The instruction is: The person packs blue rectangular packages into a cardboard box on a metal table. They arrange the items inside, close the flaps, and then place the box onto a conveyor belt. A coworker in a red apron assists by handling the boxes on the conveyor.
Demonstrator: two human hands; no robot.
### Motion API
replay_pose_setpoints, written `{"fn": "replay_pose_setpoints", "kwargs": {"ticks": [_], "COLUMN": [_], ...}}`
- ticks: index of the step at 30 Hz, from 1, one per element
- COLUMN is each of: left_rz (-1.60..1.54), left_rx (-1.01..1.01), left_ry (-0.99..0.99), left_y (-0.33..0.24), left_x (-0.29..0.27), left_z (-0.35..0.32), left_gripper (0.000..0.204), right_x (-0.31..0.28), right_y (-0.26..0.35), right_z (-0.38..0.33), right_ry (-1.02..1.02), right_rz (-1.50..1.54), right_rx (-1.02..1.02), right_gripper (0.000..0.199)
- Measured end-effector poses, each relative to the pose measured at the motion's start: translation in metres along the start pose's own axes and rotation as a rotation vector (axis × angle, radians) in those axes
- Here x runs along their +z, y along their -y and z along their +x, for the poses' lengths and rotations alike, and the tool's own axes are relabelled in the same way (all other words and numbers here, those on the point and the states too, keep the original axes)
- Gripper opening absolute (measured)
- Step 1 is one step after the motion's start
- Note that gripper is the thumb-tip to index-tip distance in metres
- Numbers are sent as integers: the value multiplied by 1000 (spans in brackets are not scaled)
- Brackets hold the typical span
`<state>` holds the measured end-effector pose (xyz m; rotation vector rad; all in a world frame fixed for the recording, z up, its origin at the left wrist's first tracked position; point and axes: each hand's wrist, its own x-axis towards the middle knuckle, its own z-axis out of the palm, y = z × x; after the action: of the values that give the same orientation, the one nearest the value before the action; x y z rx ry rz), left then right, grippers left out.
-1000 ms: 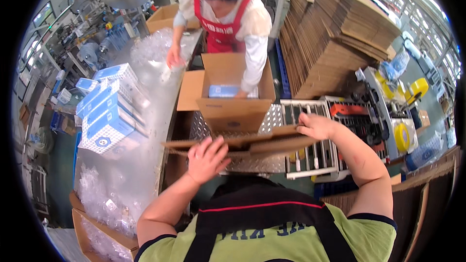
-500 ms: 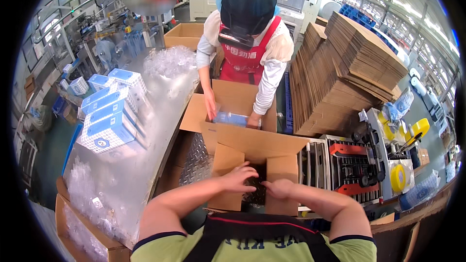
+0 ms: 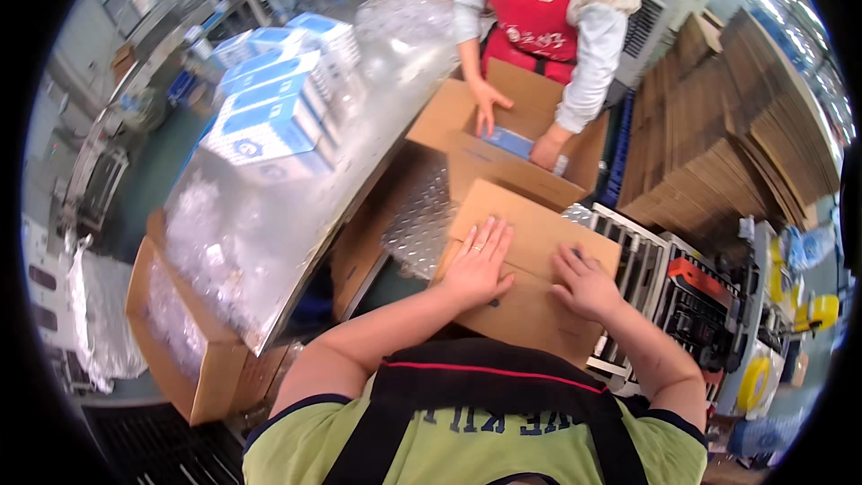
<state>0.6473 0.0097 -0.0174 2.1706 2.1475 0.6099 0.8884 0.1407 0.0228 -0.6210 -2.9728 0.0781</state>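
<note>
A cardboard box (image 3: 539, 328) sits in front of me with its top flaps folded down over the opening. My left hand (image 3: 480, 268) lies flat on the flaps, fingers stretched out across the seam. Farther right on the same top rests my right hand (image 3: 584, 280), its fingers slightly bent and apart, holding nothing. Just beyond stands an open carton (image 3: 516, 171), where a co-worker's two hands touch a blue-and-white box (image 3: 510, 141) inside.
To the left, a metal table (image 3: 296, 242) carries several blue-and-white boxes (image 3: 265, 121) and clear plastic pieces (image 3: 211, 251). A carton of plastic pieces (image 3: 215, 368) stands at its near end. Stacked flat cardboard (image 3: 709, 135) and a roller conveyor (image 3: 620, 247) are at right.
The near box's opening is now covered by its flaps. My hands have gone from inside the opening to lying on top. The whole view has turned and shifted.
</note>
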Motion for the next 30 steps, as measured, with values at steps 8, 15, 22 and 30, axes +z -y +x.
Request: {"fn": "replay_pose_setpoints", "kwargs": {"ticks": [8,15,22,30], "left_rz": [-599,-1642,-1173,-569], "left_rx": [-861,-1019,-323,-438], "left_ry": [68,678,746,696], "left_y": [274,197,188,264], "left_x": [-7,17,-7,-47], "left_z": [-36,14,50,49], "left_gripper": [93,95,95,34], "right_x": [54,87,8,4], "right_y": [-16,8,133,71], "right_z": [-9,-105,150,35], "right_ry": [-515,-274,190,480], "right_rz": [932,1428,1152,-274], "right_rx": [679,1060,865,745], "right_gripper": [45,50,39,89]}}
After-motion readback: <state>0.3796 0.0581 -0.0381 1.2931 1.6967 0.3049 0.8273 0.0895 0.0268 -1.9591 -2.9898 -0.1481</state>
